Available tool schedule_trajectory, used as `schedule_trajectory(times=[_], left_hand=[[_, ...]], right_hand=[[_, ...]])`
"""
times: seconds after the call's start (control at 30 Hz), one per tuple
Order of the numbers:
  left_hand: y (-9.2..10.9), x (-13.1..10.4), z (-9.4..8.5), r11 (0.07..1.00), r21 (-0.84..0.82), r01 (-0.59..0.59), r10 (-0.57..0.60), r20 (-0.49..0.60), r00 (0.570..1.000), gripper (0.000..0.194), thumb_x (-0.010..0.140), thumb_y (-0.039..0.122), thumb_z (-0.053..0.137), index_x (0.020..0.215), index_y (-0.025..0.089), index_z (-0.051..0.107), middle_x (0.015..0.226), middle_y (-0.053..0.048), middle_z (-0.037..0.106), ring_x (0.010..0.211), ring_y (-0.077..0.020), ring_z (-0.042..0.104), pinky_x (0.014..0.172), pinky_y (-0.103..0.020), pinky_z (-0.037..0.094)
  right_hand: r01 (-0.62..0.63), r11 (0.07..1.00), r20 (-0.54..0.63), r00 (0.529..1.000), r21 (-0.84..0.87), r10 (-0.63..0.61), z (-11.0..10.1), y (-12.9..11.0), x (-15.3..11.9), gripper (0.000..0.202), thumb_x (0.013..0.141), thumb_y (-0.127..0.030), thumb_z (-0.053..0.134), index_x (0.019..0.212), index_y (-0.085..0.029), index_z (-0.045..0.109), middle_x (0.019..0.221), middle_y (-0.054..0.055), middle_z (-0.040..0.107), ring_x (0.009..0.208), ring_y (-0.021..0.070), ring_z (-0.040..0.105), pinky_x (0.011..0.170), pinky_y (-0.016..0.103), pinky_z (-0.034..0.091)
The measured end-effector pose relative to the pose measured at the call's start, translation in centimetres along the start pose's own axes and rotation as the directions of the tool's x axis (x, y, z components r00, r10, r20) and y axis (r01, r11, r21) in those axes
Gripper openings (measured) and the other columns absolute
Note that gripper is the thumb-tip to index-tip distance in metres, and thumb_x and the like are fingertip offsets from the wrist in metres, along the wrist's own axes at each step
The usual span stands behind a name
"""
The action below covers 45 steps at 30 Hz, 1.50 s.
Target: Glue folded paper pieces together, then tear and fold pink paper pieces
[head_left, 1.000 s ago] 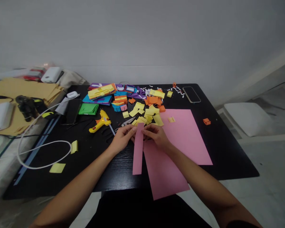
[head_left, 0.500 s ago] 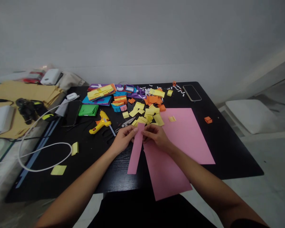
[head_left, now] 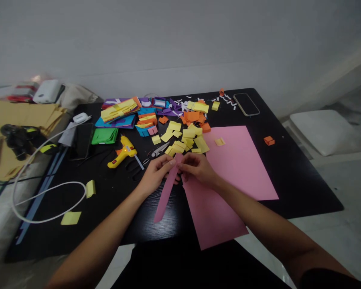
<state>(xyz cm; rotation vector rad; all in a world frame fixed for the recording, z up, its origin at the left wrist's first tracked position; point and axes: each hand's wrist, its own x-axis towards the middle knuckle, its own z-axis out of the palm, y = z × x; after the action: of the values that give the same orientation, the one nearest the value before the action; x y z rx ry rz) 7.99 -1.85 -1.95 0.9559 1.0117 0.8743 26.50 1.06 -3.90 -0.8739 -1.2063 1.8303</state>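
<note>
Between my two hands hangs a narrow pink paper strip [head_left: 167, 188], its lower end slanting toward me. My left hand [head_left: 156, 170] pinches its top from the left. On the other side, my right hand [head_left: 198, 166] grips the same upper end with thumb and fingers. Under my right hand and forearm lie pink paper sheets [head_left: 240, 160], one reaching past the table's front edge. Just beyond my fingers is a heap of folded yellow paper pieces [head_left: 186, 138]. Partly hidden scissors [head_left: 160, 149] rest left of the heap.
On the black table [head_left: 117, 216] lie a yellow glue gun [head_left: 124, 151], a green paper stack [head_left: 105, 136], orange pieces [head_left: 194, 117] and a phone [head_left: 246, 104] at back right. A white cable [head_left: 51, 220] loops at left. A white stool [head_left: 315, 130] stands right.
The pink strip has turned, showing narrower and leaning further left at its lower end. Both hands keep hold of its top. The camera view has shifted slightly.
</note>
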Motion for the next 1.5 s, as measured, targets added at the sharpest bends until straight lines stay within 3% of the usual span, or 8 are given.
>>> schedule_trajectory(times=[0.27, 0.53, 0.93, 1.1, 1.5], left_hand=[[-0.01, 0.11, -0.05, 0.994, 0.085, -0.075, 0.077, -0.016, 0.997, 0.044, 0.085, 0.058, 0.075, 0.093, 0.015, 0.065, 0.078, -0.004, 0.072, 0.056, -0.0155, 0.069, 0.046, -0.026, 0.060], [0.01, 0.11, 0.12, 0.993, 0.109, -0.054, 0.051, 0.031, 0.998, 0.040, 0.082, 0.053, 0.080, 0.092, 0.017, 0.065, 0.080, -0.002, 0.070, 0.060, -0.0154, 0.069, 0.047, -0.026, 0.061], [-0.05, 0.30, -0.15, 0.991, 0.107, -0.080, 0.071, 0.087, 0.994, 0.047, 0.090, 0.060, 0.069, 0.087, 0.013, 0.064, 0.066, 0.001, 0.061, 0.048, -0.0095, 0.059, 0.042, -0.022, 0.056], [-0.46, 0.53, -0.09, 0.992, 0.089, -0.085, 0.079, 0.075, 0.994, 0.046, 0.083, 0.057, 0.077, 0.087, 0.014, 0.064, 0.070, 0.002, 0.061, 0.048, -0.0093, 0.057, 0.038, -0.022, 0.054], [-0.49, 0.47, -0.39, 0.986, 0.147, -0.079, 0.066, 0.093, 0.993, 0.043, 0.093, 0.057, 0.067, 0.094, 0.014, 0.067, 0.079, -0.002, 0.067, 0.054, -0.0099, 0.063, 0.046, -0.021, 0.057]], right_hand=[[0.021, 1.000, -0.023, 1.000, 0.010, -0.021, 0.02, -0.46, -0.30, 0.037, 0.080, -0.054, 0.082, 0.079, -0.020, 0.067, 0.064, -0.002, 0.068, 0.048, 0.0111, 0.061, 0.044, 0.023, 0.055], [0.015, 0.999, -0.067, 0.998, -0.045, -0.018, -0.25, -0.25, -0.12, 0.041, 0.076, -0.056, 0.085, 0.079, -0.020, 0.067, 0.058, -0.003, 0.066, 0.045, 0.0116, 0.061, 0.045, 0.025, 0.056], [0.062, 0.996, -0.066, 0.996, -0.067, -0.066, -0.31, -0.14, 0.19, 0.040, 0.080, -0.054, 0.083, 0.077, -0.018, 0.067, 0.054, -0.004, 0.065, 0.042, 0.0096, 0.059, 0.042, 0.022, 0.053], [0.037, 0.998, -0.046, 0.998, -0.041, -0.039, -0.38, -0.15, 0.10, 0.039, 0.078, -0.054, 0.084, 0.078, -0.018, 0.068, 0.057, -0.004, 0.066, 0.043, 0.0103, 0.060, 0.044, 0.023, 0.055], [0.056, 0.997, -0.045, 0.997, -0.043, -0.058, -0.46, -0.11, 0.17, 0.038, 0.077, -0.052, 0.085, 0.078, -0.019, 0.067, 0.056, -0.004, 0.065, 0.044, 0.0107, 0.061, 0.043, 0.023, 0.055]])
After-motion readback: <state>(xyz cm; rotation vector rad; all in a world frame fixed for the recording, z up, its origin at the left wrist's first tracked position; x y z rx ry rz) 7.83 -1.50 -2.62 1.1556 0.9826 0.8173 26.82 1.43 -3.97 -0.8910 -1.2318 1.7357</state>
